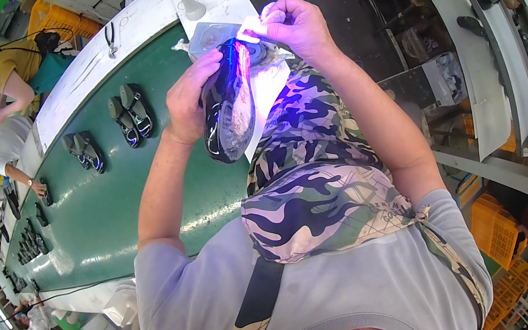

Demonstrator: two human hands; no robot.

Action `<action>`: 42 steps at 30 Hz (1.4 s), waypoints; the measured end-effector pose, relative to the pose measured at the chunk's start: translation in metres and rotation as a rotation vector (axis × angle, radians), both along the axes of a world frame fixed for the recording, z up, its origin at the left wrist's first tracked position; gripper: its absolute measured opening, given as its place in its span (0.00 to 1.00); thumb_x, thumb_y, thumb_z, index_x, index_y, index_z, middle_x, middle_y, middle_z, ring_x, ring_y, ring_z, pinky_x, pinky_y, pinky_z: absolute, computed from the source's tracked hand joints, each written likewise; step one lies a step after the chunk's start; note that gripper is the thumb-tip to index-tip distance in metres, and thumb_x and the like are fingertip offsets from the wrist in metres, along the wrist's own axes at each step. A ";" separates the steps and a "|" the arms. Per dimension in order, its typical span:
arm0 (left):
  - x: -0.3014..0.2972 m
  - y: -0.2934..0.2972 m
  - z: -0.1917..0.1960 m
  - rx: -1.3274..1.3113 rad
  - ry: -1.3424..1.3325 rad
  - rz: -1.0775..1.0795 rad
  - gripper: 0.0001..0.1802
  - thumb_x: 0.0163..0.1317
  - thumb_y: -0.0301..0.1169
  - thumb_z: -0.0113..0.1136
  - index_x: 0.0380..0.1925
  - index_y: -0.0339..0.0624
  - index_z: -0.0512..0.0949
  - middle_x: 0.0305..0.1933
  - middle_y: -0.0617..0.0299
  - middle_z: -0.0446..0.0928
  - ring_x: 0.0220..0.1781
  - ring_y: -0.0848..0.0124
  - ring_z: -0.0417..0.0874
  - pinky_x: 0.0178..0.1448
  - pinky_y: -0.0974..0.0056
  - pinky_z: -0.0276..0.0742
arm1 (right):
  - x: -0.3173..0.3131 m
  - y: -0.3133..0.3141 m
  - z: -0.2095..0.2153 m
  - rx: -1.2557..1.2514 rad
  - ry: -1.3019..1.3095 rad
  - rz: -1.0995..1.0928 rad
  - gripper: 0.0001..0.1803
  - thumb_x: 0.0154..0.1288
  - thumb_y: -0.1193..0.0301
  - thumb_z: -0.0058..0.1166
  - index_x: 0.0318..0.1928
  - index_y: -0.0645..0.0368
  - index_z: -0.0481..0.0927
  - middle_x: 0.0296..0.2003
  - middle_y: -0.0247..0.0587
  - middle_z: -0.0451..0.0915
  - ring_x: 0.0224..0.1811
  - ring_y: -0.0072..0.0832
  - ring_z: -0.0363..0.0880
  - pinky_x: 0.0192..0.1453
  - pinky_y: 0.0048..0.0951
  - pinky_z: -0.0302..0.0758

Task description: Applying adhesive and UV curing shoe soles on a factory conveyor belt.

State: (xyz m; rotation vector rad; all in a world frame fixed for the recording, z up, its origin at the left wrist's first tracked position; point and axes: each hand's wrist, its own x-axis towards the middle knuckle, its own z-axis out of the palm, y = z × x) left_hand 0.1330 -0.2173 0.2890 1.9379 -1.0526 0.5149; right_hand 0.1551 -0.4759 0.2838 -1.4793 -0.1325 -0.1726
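Left hand (186,101) fingers grasp black shoe (226,111), long axis near-vertical; right hand (299,24) fingers pinch white cloth (257,25) at upper end.

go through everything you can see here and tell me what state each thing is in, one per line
Left hand: closed around the shoe, holding it up.
Right hand: pinching a white cloth against the shoe's tip.
Shoe: off the belt, sole side facing up.
White cloth: bunched, pressed to the shoe.
Green belt: carrying pairs of shoes.
White bottle: upright on the white table.
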 end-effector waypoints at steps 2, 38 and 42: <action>-0.001 -0.005 0.006 0.005 -0.004 -0.013 0.24 0.48 0.20 0.71 0.48 0.32 0.78 0.54 0.42 0.81 0.57 0.50 0.84 0.63 0.54 0.79 | 0.000 0.000 0.001 -0.045 -0.012 -0.028 0.09 0.56 0.78 0.70 0.36 0.62 0.82 0.30 0.28 0.81 0.32 0.14 0.77 0.39 0.19 0.76; 0.009 -0.048 0.033 0.312 0.893 -0.302 0.43 0.31 0.26 0.84 0.55 0.37 0.78 0.48 0.64 0.82 0.49 0.75 0.79 0.61 0.65 0.76 | -0.016 -0.048 0.056 0.086 0.023 0.065 0.09 0.58 0.78 0.68 0.36 0.60 0.80 0.36 0.33 0.80 0.38 0.20 0.79 0.45 0.24 0.76; 0.013 -0.045 0.020 0.290 0.987 -0.350 0.41 0.34 0.30 0.83 0.54 0.35 0.78 0.49 0.64 0.81 0.51 0.75 0.77 0.61 0.64 0.74 | -0.015 -0.053 0.053 0.157 -0.001 0.059 0.08 0.59 0.79 0.67 0.36 0.60 0.80 0.37 0.34 0.80 0.38 0.20 0.78 0.45 0.24 0.76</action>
